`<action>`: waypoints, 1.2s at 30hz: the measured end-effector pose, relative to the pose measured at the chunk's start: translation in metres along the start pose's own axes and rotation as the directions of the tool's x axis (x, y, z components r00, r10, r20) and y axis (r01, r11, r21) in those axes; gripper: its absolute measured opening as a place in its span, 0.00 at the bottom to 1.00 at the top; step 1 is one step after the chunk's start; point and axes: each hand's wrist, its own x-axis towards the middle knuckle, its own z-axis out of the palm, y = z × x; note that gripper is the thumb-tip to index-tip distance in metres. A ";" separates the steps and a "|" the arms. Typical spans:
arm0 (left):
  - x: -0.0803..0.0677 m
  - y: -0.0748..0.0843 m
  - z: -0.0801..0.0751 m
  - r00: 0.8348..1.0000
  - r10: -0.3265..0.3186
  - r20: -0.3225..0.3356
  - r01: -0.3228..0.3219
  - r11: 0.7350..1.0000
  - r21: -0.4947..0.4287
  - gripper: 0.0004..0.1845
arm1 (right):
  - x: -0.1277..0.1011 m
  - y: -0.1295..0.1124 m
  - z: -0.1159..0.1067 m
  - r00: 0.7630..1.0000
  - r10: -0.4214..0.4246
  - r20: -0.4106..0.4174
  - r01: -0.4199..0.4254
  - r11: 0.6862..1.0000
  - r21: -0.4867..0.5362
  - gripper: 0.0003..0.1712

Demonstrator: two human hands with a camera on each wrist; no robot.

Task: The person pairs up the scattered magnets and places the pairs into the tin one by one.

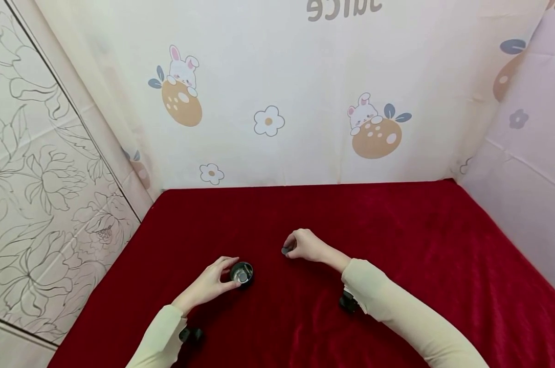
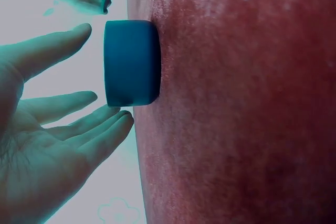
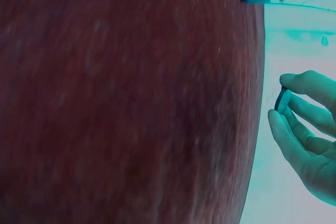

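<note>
The right hand (image 1: 305, 245) is pinching a small dark disc (image 1: 285, 250) between thumb and fingertips, hovering just above the red tabletop (image 1: 420, 240) a little to the far right of a small round black cup (image 1: 242, 273). The left hand (image 1: 211, 283) is lying beside that cup with its fingers relaxed and apart, the fingertips close against the cup's left wall; the left wrist view is showing them near it, gripping nothing. To do this well, I judge the left hand should be steadying the cup while the right is carrying the disc low and level over the open mouth, where another dark piece seems to be sitting already. Open cloth is lying all around, with the patterned walls (image 1: 305, 76) well apart, so nothing is crowding either arm.
</note>
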 end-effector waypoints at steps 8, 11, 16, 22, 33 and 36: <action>0.000 -0.004 0.002 1.000 -0.006 0.013 0.006 1.000 -0.018 0.29 | 0.005 -0.018 0.013 1.000 -0.029 -0.007 0.029 0.999 0.045 0.09; 0.001 -0.005 0.003 1.000 -0.007 0.009 0.007 1.000 -0.018 0.28 | 0.007 -0.023 0.018 0.999 -0.039 -0.010 0.039 0.998 0.053 0.09; 0.001 -0.007 0.005 1.000 -0.007 -0.003 0.007 1.000 -0.025 0.26 | 0.010 -0.032 0.026 0.998 -0.059 -0.003 0.059 0.995 0.082 0.08; 0.002 -0.007 0.004 1.000 -0.004 -0.009 0.003 0.995 -0.105 0.26 | 0.013 -0.042 0.034 0.999 -0.052 0.013 0.051 0.995 0.085 0.08; 0.000 -0.007 0.003 1.000 -0.013 0.001 0.013 0.991 -0.133 0.24 | 0.021 -0.058 0.048 0.998 -0.055 0.016 0.053 0.993 0.109 0.08; 0.000 -0.007 0.004 1.000 -0.019 -0.003 0.018 0.990 -0.137 0.24 | 0.023 -0.062 0.052 0.999 -0.047 0.021 0.045 0.993 0.111 0.09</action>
